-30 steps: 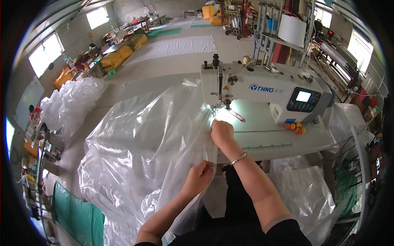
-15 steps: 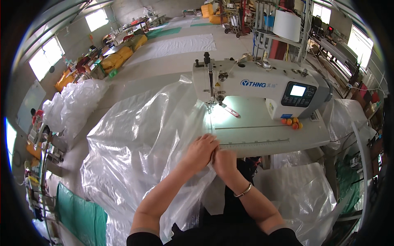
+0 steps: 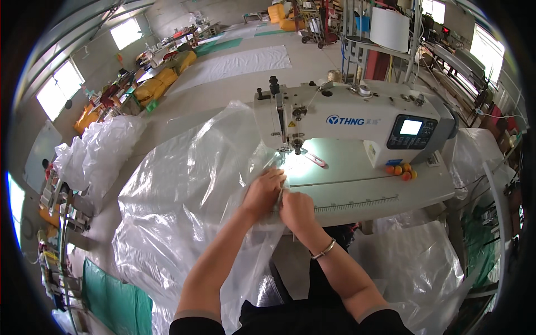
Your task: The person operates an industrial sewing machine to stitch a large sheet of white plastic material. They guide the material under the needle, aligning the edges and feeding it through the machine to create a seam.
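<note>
A large, crinkled, translucent plastic sheet covers the left side of the sewing table and hangs over its front edge. Its right edge runs under the needle area of a white sewing machine, where a lamp glows. My left hand is closed on that edge just in front of the presser foot, fingers bunched together. Right beside it, my right hand makes a fist around the same edge, closer to me. Its fingertips are hidden. A metal bangle circles my right wrist.
On the tabletop lie a small pink-and-white tool and several orange-red balls. A printed ruler scale runs along the front. More plastic sheeting hangs at right; a plastic heap and green sheet lie left.
Both hands have moved forward, toward the needle, with the sheet's edge in them. The head view has shifted slightly.
</note>
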Action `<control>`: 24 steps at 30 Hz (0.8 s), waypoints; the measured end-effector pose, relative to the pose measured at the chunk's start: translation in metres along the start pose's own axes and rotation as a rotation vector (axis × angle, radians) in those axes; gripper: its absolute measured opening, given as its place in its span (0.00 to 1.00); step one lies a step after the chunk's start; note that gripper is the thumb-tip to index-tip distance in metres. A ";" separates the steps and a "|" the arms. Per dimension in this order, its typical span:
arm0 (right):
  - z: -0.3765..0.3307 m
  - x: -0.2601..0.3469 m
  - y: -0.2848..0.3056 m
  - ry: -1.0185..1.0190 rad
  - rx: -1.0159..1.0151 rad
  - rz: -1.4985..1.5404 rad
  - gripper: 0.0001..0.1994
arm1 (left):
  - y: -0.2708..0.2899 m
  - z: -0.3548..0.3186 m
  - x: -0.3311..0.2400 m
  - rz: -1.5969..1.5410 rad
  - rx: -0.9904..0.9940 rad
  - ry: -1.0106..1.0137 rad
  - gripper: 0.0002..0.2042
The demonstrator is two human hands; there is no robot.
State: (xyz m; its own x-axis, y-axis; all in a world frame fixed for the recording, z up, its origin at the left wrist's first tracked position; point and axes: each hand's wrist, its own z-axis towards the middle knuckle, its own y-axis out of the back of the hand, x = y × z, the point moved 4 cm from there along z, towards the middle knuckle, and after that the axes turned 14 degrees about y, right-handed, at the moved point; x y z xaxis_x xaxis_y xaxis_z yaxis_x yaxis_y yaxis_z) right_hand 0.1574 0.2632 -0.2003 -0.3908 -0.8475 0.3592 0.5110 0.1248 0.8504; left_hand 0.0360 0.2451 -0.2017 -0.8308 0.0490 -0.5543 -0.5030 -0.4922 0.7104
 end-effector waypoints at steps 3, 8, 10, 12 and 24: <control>0.014 -0.015 -0.006 -0.026 -0.054 0.028 0.06 | -0.003 0.026 0.014 -0.002 0.043 0.086 0.07; 0.006 -0.021 0.001 0.008 -0.268 0.209 0.08 | 0.006 0.037 0.033 -0.069 -0.019 0.193 0.08; -0.021 -0.025 0.007 0.021 -0.383 0.503 0.10 | 0.027 0.019 0.012 -0.295 -0.070 0.333 0.09; -0.061 -0.021 0.014 -0.038 -0.327 0.633 0.10 | 0.047 -0.027 -0.026 -0.284 -0.085 0.278 0.14; -0.154 0.067 -0.108 -0.229 0.173 1.031 0.19 | 0.087 -0.222 -0.092 0.370 -0.082 0.064 0.18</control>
State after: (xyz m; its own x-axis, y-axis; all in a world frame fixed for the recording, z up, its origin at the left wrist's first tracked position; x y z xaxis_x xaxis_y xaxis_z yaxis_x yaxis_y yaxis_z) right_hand 0.1939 0.1139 -0.3275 0.0243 -0.1767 0.9840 0.5683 0.8122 0.1319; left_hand 0.1213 0.0046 -0.1851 -0.9348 -0.1984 -0.2946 -0.1489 -0.5342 0.8322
